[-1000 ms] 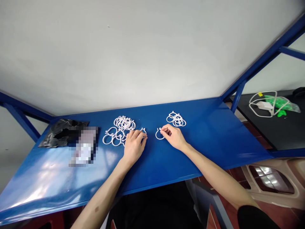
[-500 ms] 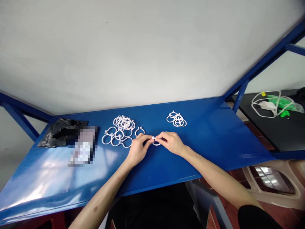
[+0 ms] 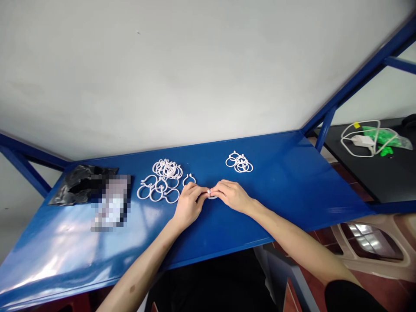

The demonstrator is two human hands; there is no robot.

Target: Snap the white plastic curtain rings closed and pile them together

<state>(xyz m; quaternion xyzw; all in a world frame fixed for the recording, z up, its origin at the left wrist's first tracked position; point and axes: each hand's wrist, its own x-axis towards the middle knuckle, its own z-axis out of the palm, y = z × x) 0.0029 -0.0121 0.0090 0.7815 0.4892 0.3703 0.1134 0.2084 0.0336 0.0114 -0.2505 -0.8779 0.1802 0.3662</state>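
Observation:
My left hand [image 3: 191, 200] and my right hand [image 3: 231, 195] meet over the table, fingertips pinched at the knobbed end of a white curtain ring [image 3: 212, 197]. Most of that ring is hidden behind my fingers; only its lower curve shows. Just beyond my left hand lies a single ring [image 3: 189, 177] with its ends apart. To the left is a loose group of open white rings [image 3: 156, 199], and behind it a denser pile [image 3: 167, 168] of the same kind. A smaller cluster of rings [image 3: 240, 163] lies beyond my right hand.
The blue tabletop [image 3: 286, 173] runs up to a pale wall. On its left side lie a crumpled black plastic bag [image 3: 74, 190] and a blurred-out item [image 3: 113, 201]. At the far right, a black surface [image 3: 383, 177] holds a white charger with cable [image 3: 363, 141] and green plastic [image 3: 386, 138].
My fingertips have drawn slightly closer together over the ring, and less of the ring shows. The view has shifted a little; the piles lie as before.

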